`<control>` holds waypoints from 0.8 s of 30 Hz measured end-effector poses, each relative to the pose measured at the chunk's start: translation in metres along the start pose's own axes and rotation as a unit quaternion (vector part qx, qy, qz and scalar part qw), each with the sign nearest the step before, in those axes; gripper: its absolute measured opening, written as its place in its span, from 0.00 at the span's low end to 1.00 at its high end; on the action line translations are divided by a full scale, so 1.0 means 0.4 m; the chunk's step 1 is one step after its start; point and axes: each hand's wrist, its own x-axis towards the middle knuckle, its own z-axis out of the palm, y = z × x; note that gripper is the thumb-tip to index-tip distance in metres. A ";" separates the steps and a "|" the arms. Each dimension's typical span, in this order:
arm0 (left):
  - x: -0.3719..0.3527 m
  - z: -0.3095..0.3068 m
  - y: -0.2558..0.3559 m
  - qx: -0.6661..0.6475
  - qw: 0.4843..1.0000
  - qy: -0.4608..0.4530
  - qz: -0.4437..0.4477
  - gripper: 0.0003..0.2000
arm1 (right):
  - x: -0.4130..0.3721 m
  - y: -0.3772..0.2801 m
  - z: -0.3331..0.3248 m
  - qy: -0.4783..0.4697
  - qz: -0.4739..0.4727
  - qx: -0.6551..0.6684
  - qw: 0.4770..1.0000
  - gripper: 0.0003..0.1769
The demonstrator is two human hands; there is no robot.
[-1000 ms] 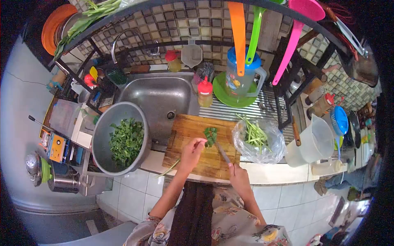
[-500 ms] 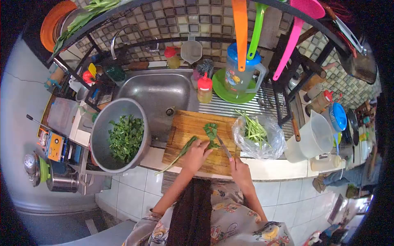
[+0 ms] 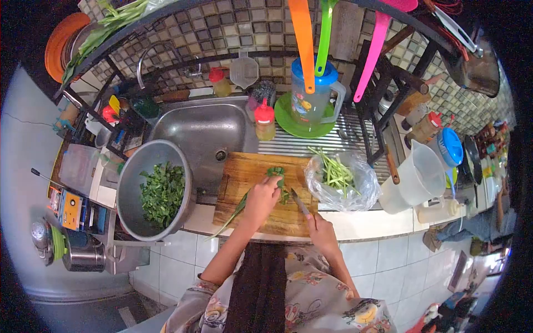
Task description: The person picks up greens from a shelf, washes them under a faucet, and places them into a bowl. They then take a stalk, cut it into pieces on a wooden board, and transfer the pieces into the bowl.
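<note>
A wooden cutting board (image 3: 261,225) lies on the counter at the sink's edge. My left hand (image 3: 262,201) is over its middle, fingers drawn together on a small bunch of chopped green leaves (image 3: 276,171) that shows past the fingertips. Under that hand and wrist lies a long leafy stalk (image 3: 234,213), its pale end over the board's front edge. My right hand (image 3: 323,235) grips a knife (image 3: 300,202) by the handle, the blade low over the board and pointing away from me. A few green scraps (image 3: 285,197) lie between the knife and my left hand.
Left of the board, a large grey basin (image 3: 123,205) holds cut leaves (image 3: 162,194). On the right sits a clear plastic bag (image 3: 361,194) of pale stems (image 3: 336,173). Behind are the sink (image 3: 194,125), a red-capped bottle (image 3: 265,125) and a blue-lidded pitcher (image 3: 313,102). Ladles hang overhead.
My left hand has moved forward from the stalk onto the chopped leaves and closed on them. The knife stays in my right hand, slightly apart from the leaves. The view has shifted a little.
</note>
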 end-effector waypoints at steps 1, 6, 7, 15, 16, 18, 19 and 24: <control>0.008 -0.007 0.009 -0.011 1.000 0.008 0.015 0.10 | 0.002 -0.005 -0.004 0.000 -0.001 -0.001 1.000 0.22; -0.009 -0.046 0.028 0.010 0.994 0.091 0.054 0.08 | 0.023 -0.039 -0.028 0.053 0.016 0.046 0.997 0.19; -0.031 -0.051 0.021 0.042 0.993 0.101 0.034 0.08 | 0.025 -0.039 -0.029 0.049 0.018 0.047 0.998 0.19; -0.229 -0.035 -0.096 0.182 0.980 -0.011 -0.076 0.11 | 0.028 -0.013 0.011 -0.008 -0.016 -0.015 1.000 0.22; -0.236 -0.046 -0.085 0.169 0.980 -0.009 -0.107 0.13 | 0.025 -0.016 0.017 -0.010 -0.015 -0.015 1.000 0.22; -0.234 -0.056 -0.067 0.141 0.987 0.013 -0.083 0.13 | 0.013 -0.024 0.027 -0.043 -0.025 -0.029 0.998 0.21; -0.228 -0.055 -0.061 0.112 0.992 0.037 -0.054 0.14 | 0.008 -0.031 0.032 -0.046 -0.025 -0.029 0.998 0.21; -0.199 -0.011 -0.039 0.128 0.989 0.075 0.008 0.15 | -0.006 -0.036 0.076 -0.067 -0.059 -0.024 0.996 0.20</control>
